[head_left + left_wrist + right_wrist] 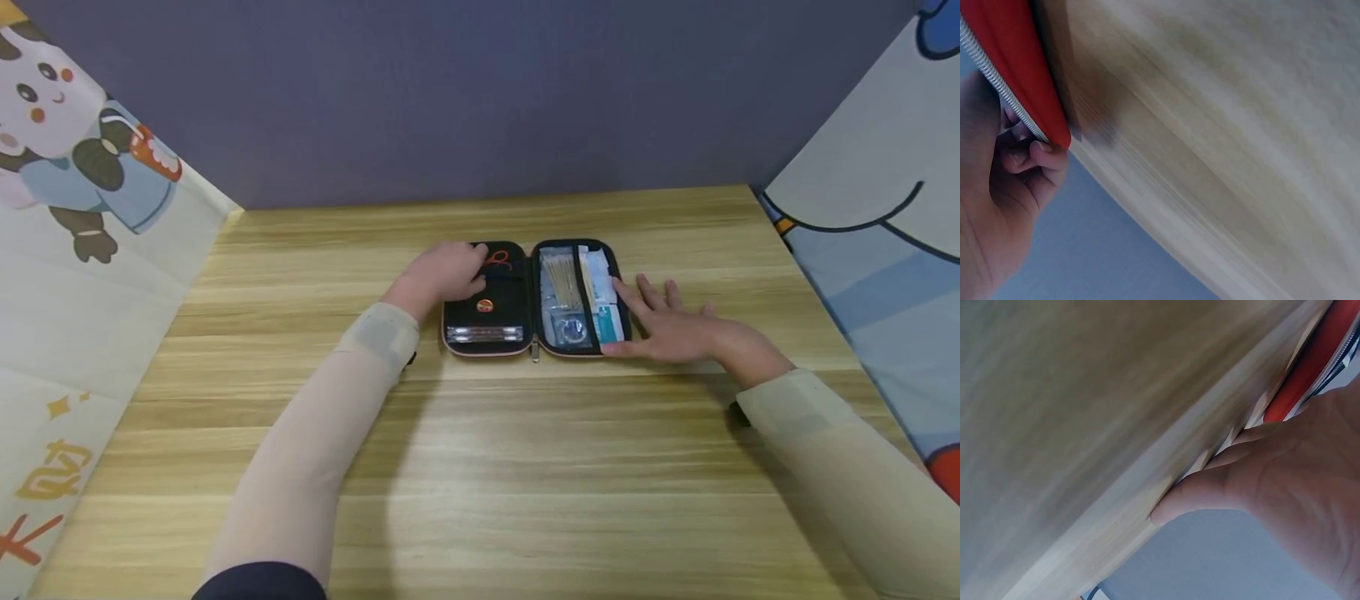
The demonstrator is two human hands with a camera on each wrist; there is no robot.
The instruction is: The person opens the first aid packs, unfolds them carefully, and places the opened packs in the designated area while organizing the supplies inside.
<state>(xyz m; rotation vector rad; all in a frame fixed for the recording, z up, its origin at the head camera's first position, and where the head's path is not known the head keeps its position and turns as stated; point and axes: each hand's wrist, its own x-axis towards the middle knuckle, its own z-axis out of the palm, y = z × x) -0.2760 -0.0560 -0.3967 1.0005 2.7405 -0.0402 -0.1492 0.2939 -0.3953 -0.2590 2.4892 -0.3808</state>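
A zippered case point(533, 292) with a black inside lies opened flat on the wooden table; its outside is red in the left wrist view. My left hand point(442, 273) reaches over the left half's outer edge, index finger and thumb beside orange-handled scissors point(498, 261). Some of its fingers point(1047, 156) curl against the case's red side; whether they pinch anything is hidden. Spread wide, my right hand point(678, 333) rests on the table, its thumb and index finger at the right half's outer edge. That half holds cotton swabs point(562, 282) and a round clear item point(572, 328) behind mesh.
Clear tubes point(484, 334) lie along the left half's near edge, below a small round orange badge point(485, 306). Blue-and-white packets point(602, 287) fill the right side. A zipper pull point(535, 352) hangs at the near spine. A dark panel point(480, 108) stands behind the table point(525, 467).
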